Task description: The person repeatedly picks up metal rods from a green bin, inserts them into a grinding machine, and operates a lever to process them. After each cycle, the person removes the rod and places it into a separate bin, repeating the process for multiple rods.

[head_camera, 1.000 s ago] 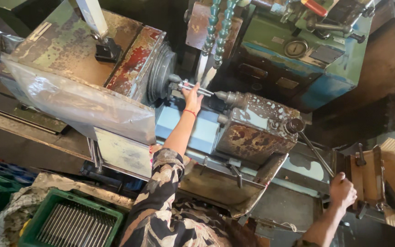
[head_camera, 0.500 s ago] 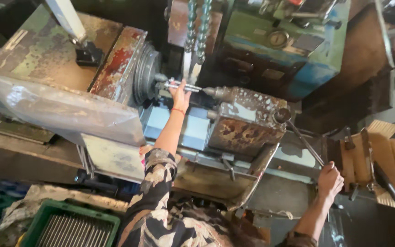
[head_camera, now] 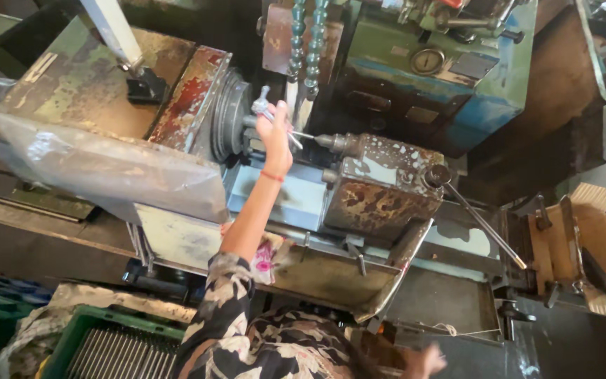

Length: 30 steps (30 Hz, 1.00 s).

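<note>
**Worn lathe, left hand at the chuck**

Grimy workshop, old rust-stained lathe [head_camera: 177, 140] fills the view, a clear plastic sheet [head_camera: 99, 168] draped over its headstock. The left hand [head_camera: 275, 137] reaches up over the machine, fingers [head_camera: 280, 112] clenched around a thin metal rod [head_camera: 264, 109], whose knobbed end pokes out just above the fingertips. Just left of the fingers sits the round chuck [head_camera: 229, 116]; right of them a pointed tool tip [head_camera: 327, 142] sticks out of the spotted tool block [head_camera: 387, 186]. Beaded coolant hoses [head_camera: 306, 42] hang down just above the fingers. A long lever handle [head_camera: 482, 221] slants off the block, well right of the hand. The right hand [head_camera: 426, 359] is low at the bottom edge, blurred, fingers spread loose, gripping nothing. Green crate [head_camera: 117, 347] of thin metal rods sits bottom left, well below the left hand.
</note>
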### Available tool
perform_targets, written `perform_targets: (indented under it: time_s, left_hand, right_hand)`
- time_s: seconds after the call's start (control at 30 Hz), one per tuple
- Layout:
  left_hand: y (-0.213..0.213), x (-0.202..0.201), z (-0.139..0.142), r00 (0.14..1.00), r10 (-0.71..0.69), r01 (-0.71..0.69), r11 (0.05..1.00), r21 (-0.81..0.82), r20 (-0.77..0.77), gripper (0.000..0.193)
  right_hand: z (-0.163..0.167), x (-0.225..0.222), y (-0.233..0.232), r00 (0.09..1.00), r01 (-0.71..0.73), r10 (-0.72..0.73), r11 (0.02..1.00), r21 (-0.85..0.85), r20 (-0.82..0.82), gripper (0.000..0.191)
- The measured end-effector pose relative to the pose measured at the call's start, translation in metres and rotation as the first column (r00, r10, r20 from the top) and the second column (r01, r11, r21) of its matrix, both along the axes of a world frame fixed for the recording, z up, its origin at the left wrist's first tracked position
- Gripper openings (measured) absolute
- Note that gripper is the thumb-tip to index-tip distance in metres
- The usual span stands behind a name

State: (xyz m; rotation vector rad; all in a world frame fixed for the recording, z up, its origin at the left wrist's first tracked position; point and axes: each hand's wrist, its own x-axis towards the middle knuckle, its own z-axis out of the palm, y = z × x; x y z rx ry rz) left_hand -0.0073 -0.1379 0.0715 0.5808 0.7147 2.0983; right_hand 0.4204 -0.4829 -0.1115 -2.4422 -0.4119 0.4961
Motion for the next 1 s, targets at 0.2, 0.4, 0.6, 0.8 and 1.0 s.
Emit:
perform_targets:
  time_s: [0.2,0.4,0.6,0.8,1.0]
  left_hand:
    - [-0.156,-0.019,0.007,0.845,-0.366,0.261,0.918,-0.298,-0.390,0.023]
    - [-0.250,-0.066,-0.022,0.830,-0.364,0.235,0.915,-0.327,-0.423,0.027]
    - [-0.334,-0.130,-0.095,0.780,-0.313,-0.030,0.846,-0.532,-0.542,0.029]
    - [-0.382,-0.165,-0.148,-0.019,-0.467,-0.672,0.660,-0.335,-0.884,0.046]
    - [-0.370,-0.127,-0.155,0.857,-0.067,-0.116,0.941,-0.318,-0.511,0.035]
  right_hand:
    - [-0.005,-0.043,-0.032,0.591,0.582,-0.146,0.759,0.294,-0.793,0.025]
    - [-0.002,-0.036,-0.055,0.628,0.479,0.168,0.687,0.547,-0.760,0.024]
    - [0.066,-0.040,-0.001,0.645,0.399,0.501,0.424,0.813,-0.578,0.010]
    - [0.080,-0.198,0.037,0.402,-0.630,0.828,0.560,0.538,-0.390,0.036]
    - [0.055,-0.386,0.019,-0.158,-0.499,0.893,0.296,0.815,-0.421,0.033]
